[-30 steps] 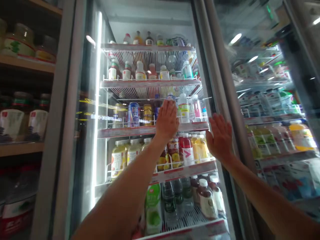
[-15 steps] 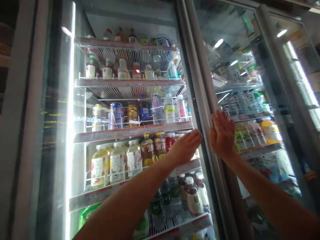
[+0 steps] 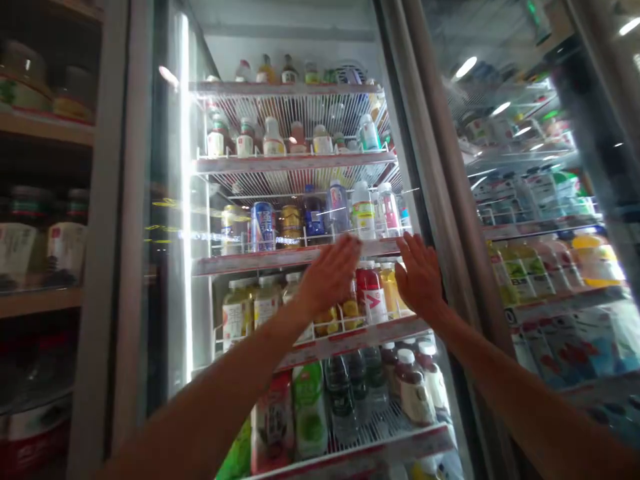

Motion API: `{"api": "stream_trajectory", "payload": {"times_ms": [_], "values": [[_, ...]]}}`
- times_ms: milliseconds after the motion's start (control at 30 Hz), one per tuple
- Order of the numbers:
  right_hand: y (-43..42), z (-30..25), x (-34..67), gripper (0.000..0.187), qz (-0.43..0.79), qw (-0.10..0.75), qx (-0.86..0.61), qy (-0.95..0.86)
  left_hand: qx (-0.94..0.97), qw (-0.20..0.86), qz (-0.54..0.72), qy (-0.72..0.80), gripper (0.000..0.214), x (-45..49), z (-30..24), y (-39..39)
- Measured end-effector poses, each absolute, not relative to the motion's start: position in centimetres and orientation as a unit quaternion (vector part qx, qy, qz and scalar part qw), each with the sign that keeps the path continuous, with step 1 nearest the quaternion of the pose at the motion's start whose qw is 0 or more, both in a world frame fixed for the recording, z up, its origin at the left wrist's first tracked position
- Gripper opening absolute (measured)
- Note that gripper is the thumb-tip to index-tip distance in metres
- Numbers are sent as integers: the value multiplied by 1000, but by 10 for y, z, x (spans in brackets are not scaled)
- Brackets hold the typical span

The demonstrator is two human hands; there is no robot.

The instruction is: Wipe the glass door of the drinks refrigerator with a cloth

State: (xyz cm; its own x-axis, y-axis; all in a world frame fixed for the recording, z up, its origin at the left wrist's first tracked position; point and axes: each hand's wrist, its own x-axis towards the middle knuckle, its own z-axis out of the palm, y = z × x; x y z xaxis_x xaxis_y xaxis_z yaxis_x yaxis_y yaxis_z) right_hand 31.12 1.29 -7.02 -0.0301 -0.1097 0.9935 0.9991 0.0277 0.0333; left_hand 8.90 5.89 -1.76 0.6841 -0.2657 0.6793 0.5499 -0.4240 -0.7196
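My left hand (image 3: 329, 275) is raised with its fingers stretched out and holds nothing. It is in front of the middle shelves of a lit drinks cooler and covers part of a row of bottles. My right hand (image 3: 419, 275), also flat and empty, is close to the grey door frame (image 3: 445, 180). Between the hands are a red-labelled bottle (image 3: 373, 293) and a yellow drink bottle (image 3: 390, 283). Cans, among them a blue and silver can (image 3: 263, 227), line the shelf above. I cannot tell whether either palm touches the glass.
A second glass-fronted cooler with an orange-capped jug (image 3: 595, 257) stands at the right. On the left, wooden shelves (image 3: 40, 303) hold more bottles behind a grey post (image 3: 95, 267). Large red and green cartons (image 3: 310, 410) and dark-capped water bottles fill the lower shelf.
The view has turned left, so the cooler appears farther right. My left hand has moved left, away from the door frame, and my right hand has come off the frame toward the lit shelves.
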Motion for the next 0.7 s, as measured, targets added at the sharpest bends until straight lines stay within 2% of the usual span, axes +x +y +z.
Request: {"api": "stream_trajectory", "payload": {"times_ms": [67,133,233,300,467,633,700], "values": [[20,-71,300,52,-523,530,-456,-487,-701,483,-494,-176,54,76,-9,61],[25,-70,288,52,-524,532,-451,-488,-681,469,-528,-196,56,69,-8,61],[30,-68,274,52,-526,534,-444,-491,-728,523,-427,-115,55,60,-19,61],[32,-67,270,53,-527,534,-439,-494,-731,536,-407,-113,54,47,-19,65],[35,-69,270,54,-537,533,-430,-492,-604,453,-603,-256,54,10,1,75],[34,-68,266,52,-541,540,-428,-482,-678,514,-493,-181,53,4,-5,77],[31,-66,259,52,-540,546,-418,-485,-654,510,-523,-199,51,-8,-2,80]]}}
